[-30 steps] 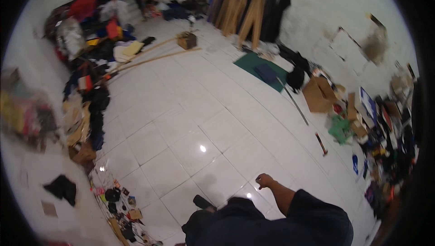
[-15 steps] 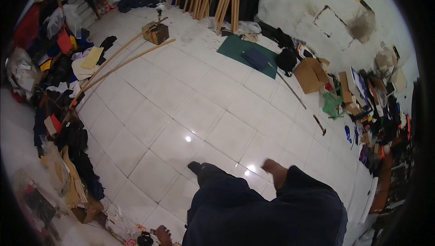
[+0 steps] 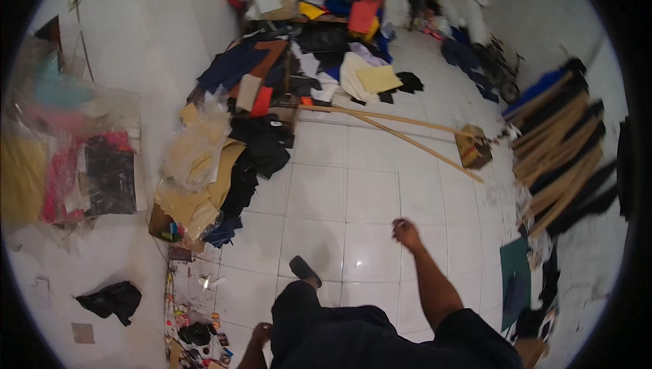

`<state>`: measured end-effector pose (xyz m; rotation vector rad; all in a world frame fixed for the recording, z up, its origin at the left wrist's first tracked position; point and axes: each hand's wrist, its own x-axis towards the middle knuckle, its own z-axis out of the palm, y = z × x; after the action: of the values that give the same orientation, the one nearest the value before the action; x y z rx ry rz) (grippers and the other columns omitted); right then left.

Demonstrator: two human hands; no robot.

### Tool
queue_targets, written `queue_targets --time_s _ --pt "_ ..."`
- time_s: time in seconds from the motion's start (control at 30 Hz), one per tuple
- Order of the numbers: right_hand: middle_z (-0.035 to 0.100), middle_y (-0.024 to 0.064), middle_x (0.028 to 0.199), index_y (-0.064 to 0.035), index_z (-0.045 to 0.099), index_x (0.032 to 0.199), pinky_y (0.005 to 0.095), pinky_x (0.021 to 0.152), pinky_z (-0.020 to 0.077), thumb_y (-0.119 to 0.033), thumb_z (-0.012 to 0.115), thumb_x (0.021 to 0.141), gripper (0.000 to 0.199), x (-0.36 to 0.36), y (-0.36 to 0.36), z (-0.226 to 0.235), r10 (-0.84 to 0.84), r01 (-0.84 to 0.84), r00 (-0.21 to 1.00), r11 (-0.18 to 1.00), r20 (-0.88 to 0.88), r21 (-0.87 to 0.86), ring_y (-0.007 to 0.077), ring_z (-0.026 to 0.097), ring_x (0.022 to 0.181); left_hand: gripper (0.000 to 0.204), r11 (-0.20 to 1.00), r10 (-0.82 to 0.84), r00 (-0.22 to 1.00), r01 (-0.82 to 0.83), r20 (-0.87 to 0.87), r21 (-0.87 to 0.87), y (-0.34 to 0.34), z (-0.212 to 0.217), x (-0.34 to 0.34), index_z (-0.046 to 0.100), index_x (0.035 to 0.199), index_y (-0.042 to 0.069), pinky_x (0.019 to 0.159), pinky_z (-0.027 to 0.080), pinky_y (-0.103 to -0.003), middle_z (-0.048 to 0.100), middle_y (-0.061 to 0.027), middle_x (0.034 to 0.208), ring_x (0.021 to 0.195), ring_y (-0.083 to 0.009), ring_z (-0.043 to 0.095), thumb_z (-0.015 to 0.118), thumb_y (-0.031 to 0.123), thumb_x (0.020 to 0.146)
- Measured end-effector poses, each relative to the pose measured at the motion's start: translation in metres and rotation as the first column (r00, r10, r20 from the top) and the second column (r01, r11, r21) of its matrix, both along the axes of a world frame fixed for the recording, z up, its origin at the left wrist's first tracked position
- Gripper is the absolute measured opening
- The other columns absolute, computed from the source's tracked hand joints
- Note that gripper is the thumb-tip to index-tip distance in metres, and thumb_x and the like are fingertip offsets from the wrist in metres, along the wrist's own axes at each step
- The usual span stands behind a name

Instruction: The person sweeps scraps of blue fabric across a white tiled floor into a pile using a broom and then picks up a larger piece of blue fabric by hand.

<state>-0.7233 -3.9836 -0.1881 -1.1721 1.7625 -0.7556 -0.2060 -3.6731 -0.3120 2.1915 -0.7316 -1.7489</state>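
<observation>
My right hand is held out over the white tiled floor, its fingers loosely bent and somewhat apart. I make out nothing in it. Low down at the left, my left hand hangs beside my dark clothing, blurred, with its fingers too indistinct to read. It is nearest to the small scattered items and a black bundle on the floor. Between the two hands, one of my feet in a dark slipper is on the tiles. Two long wooden poles lie on the floor ahead.
A small brown box stands at the poles' far right ends. Heaped fabric scraps and brown sheets line the left side. More wooden poles lean at the right wall, near a green mat. Plastic-wrapped goods are at far left.
The view has swung left, so the poles and box now appear further right and the fabric heaps lie ahead. My right forearm now shows stretched forward.
</observation>
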Motion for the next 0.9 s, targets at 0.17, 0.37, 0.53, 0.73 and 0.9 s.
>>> queue_targets --time_s 0.17,0.37,0.53,0.73,0.9 --pt "0.063 0.0122 0.082 -0.0027 0.055 0.108 0.0328 0.063 0.0486 -0.034 0.057 0.082 0.04 0.154 -0.087 -0.018 0.464 -0.428 0.885 0.836 -0.026 0.343 0.0167 0.06 0.064 0.028 0.964 0.006 0.964 0.064 0.265 -0.256 -0.165 0.022 0.089 0.056 0.095 0.003 0.055 0.044 -0.03 0.057 -0.0054 0.073 0.064 -0.0136 0.055 0.059 0.025 0.079" --pt "0.061 0.0094 0.075 0.0 0.056 0.102 0.0284 0.056 0.0476 -0.028 0.056 0.084 0.033 0.237 -0.302 -0.042 0.562 -0.56 0.824 0.794 0.066 0.237 0.0135 0.059 0.062 0.029 0.824 0.471 0.88 -0.467 -0.071 -0.322 -0.378 0.114 0.084 0.053 0.101 0.003 0.058 0.044 -0.025 0.056 -0.0043 0.084 0.071 -0.0131 0.055 0.054 0.025 0.082" --pt "0.057 0.0067 0.061 -0.0002 0.057 0.085 0.0269 0.048 0.0442 -0.024 0.053 0.085 0.024 0.378 -0.577 -0.079 0.511 -0.531 0.846 0.834 0.151 0.153 0.0123 0.055 0.052 0.025 0.701 0.713 0.698 -0.709 0.066 -0.08 -0.405 0.025 0.072 0.055 0.098 0.003 0.056 0.046 -0.027 0.057 -0.0056 0.081 0.072 -0.0142 0.057 0.052 0.023 0.083" --pt "0.054 0.0055 0.065 -0.0047 0.052 0.075 0.0269 0.046 0.0406 -0.023 0.045 0.087 0.023 0.587 -0.909 -0.146 0.347 -0.466 0.766 0.879 0.541 0.096 0.0148 0.051 0.051 0.03 0.41 0.912 0.408 -0.903 -0.041 0.129 -0.462 0.008 -0.061 0.055 0.101 0.005 0.048 0.043 -0.027 0.059 -0.0078 0.08 0.06 -0.0136 0.054 0.053 0.028 0.084" --pt "0.056 0.0092 0.077 -0.0017 0.053 0.084 0.0283 0.059 0.0464 -0.026 0.051 0.085 0.024 0.74 -1.054 -0.187 0.361 -0.519 0.79 0.824 0.495 0.227 0.0167 0.053 0.063 0.032 0.497 0.867 0.49 -0.848 -0.088 0.181 -0.602 0.051 -0.102 0.05 0.109 0.004 0.056 0.045 -0.028 0.058 -0.0082 0.089 0.069 -0.0166 0.056 0.052 0.026 0.087"
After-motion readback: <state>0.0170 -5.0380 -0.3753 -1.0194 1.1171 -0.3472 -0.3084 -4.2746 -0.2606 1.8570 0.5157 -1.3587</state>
